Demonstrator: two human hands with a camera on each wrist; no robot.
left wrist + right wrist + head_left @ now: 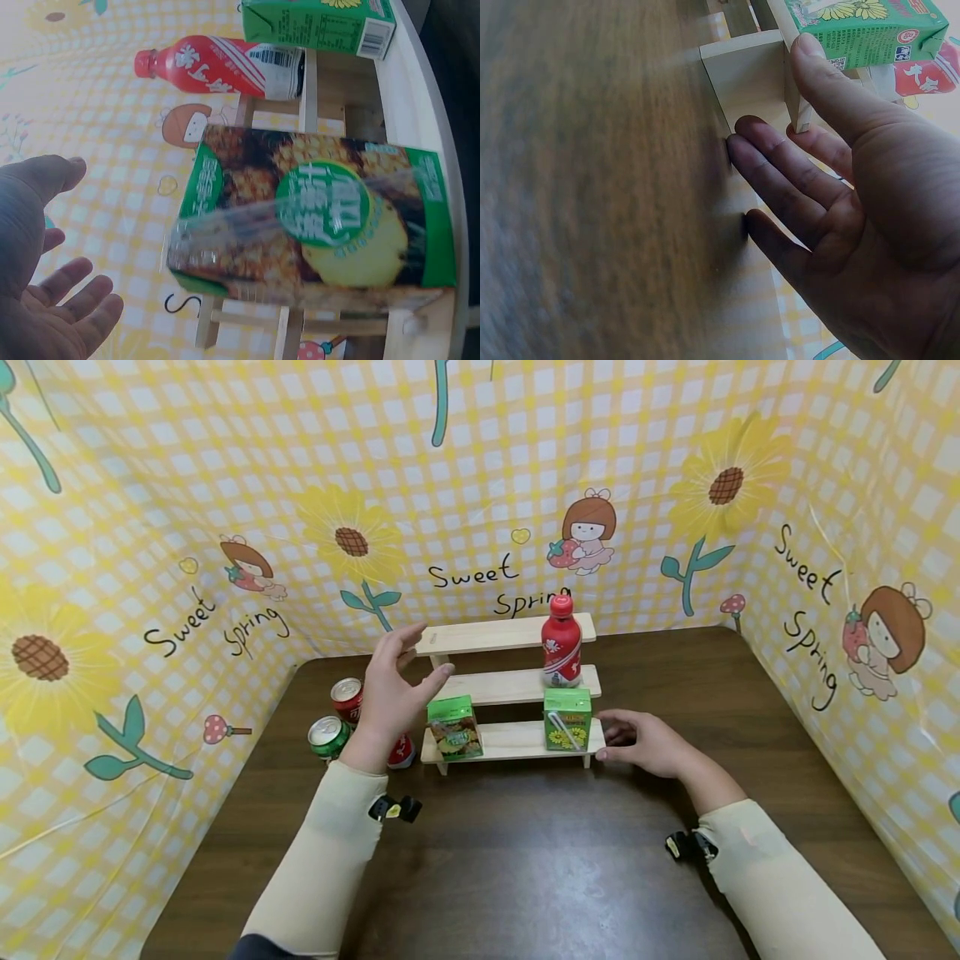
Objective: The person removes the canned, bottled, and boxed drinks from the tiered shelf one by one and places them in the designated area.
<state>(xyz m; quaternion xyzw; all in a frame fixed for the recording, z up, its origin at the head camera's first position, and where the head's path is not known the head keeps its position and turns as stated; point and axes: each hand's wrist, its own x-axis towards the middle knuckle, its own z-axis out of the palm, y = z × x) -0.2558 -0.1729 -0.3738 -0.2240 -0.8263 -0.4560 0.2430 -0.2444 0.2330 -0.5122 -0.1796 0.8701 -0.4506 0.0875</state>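
Note:
My left hand [395, 689] hovers over the left end of a three-step wooden shelf [510, 739], thumb and fingers spread, nothing held. Below it, a pineapple juice box [455, 728] stands on the lowest step; in the left wrist view the hand [56, 255] is apart from that box [315, 217]. At the shelf's right end is my right hand [648, 743], its fingertips right at the end of the lowest board. Its thumb [840, 90] overlaps that board's edge near a green lemon drink box [567, 720] with a straw. No object is in this hand.
A red bottle [562, 643] stands on the middle step, behind the lemon box. Left of the shelf, on the dark wooden table [510, 860], are a red can [347, 697], a green can [328, 737] and another red item [402, 752] partly behind my left wrist. Checked cloth [480, 493] surrounds the table.

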